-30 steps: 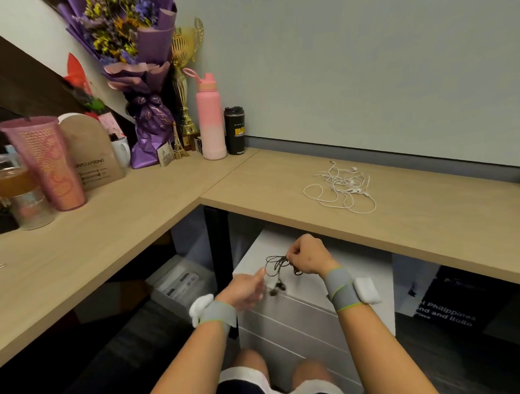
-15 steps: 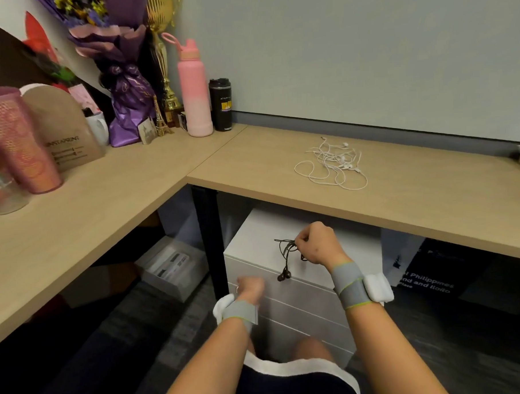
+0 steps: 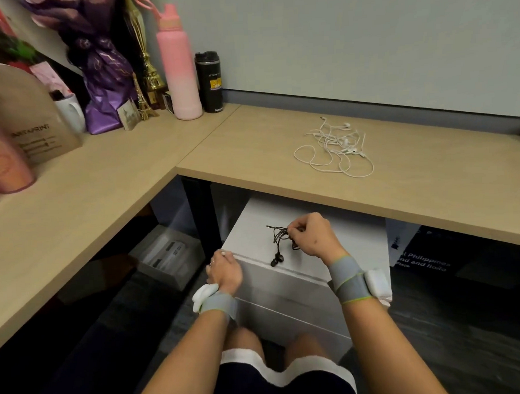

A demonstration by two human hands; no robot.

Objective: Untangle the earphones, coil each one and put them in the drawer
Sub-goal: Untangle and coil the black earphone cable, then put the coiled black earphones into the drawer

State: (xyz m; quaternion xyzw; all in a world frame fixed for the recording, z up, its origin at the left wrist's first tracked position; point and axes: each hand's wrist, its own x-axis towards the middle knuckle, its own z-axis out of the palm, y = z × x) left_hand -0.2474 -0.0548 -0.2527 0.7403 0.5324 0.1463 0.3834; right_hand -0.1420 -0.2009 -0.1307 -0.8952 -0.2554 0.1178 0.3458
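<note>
Earphones, black, coiled, pinched by right hand above drawer unit; left hand curls fingers on top drawer lip, likely to open it.

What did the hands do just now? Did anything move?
The left hand moved away from the black earphones and dropped to the top front edge of the white drawer unit; whether it grips the edge is unclear. The right hand still pinches the coiled black earphones above the unit. The white earphones stayed tangled on the desk.
</note>
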